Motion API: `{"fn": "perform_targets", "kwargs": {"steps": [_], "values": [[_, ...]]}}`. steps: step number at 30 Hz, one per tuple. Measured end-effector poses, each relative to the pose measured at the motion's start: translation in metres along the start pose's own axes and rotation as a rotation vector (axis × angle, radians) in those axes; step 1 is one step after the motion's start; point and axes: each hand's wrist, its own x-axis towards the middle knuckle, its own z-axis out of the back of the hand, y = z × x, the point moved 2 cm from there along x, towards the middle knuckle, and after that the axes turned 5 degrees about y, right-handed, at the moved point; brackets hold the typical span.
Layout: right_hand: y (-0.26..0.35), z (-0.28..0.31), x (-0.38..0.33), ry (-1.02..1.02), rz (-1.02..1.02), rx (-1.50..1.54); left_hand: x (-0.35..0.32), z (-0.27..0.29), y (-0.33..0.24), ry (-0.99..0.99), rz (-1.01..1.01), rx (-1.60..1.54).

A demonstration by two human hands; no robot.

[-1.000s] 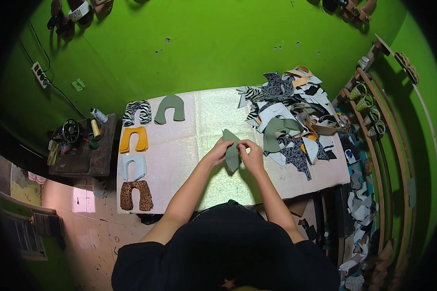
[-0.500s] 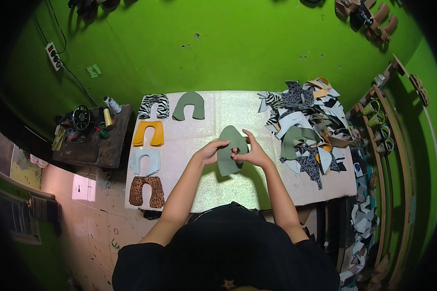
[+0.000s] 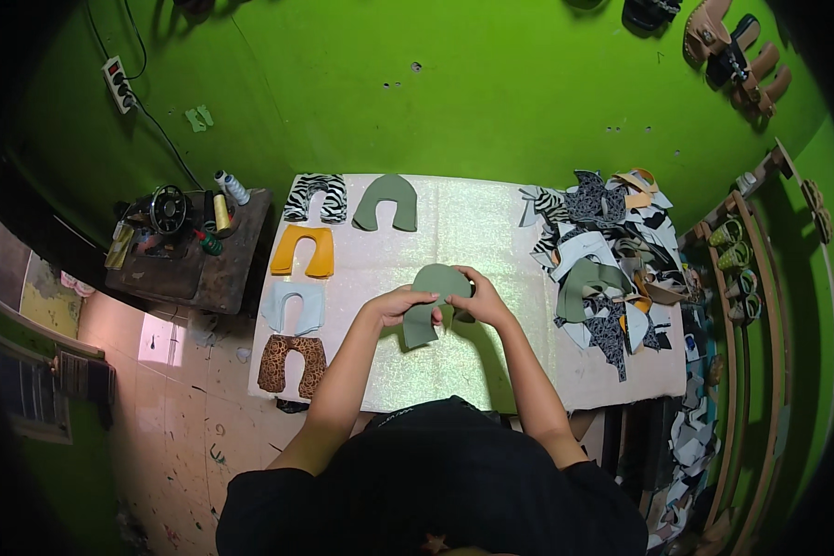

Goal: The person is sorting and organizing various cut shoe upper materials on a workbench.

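One green arch-shaped piece (image 3: 443, 277), gripped in left hand (image 3: 397, 304) and right hand (image 3: 485, 301) over the near middle of the table (image 3: 491, 218). Could crease from too hard a pinch, or slip from too loose a hold.

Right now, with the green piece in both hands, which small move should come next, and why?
Probably carry the green piece toward the green arch beside the zebra-striped arch: the left hand and right hand both hold it, and its colour and curved outline resemble that green arch's.
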Motion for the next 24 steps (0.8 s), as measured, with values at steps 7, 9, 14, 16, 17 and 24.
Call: {"fn": "perform_targets", "kwargs": {"steps": [7, 9, 14, 16, 17, 24], "values": [[-0.021, -0.016, 0.014, 0.129, -0.282, 0.373, -0.007, 0.029, -0.014, 0.021, -0.119, 0.094], [-0.016, -0.019, 0.021, 0.178, -0.306, 0.448, -0.011, 0.037, -0.021, 0.000, -0.096, 0.092], [-0.019, -0.021, 0.055, -0.058, -0.088, 0.280, -0.014, 0.063, -0.031, 0.029, -0.151, -0.281], [-0.020, -0.019, 0.069, -0.106, -0.061, 0.216, -0.015, 0.073, -0.034, -0.010, -0.176, -0.174], [-0.021, -0.019, 0.077, -0.124, -0.093, 0.234, -0.015, 0.079, -0.038, -0.050, -0.198, -0.066], [-0.043, -0.019, 0.159, -0.212, -0.169, 0.312, 0.019, 0.143, -0.082, -0.490, -0.270, 0.293]]}}
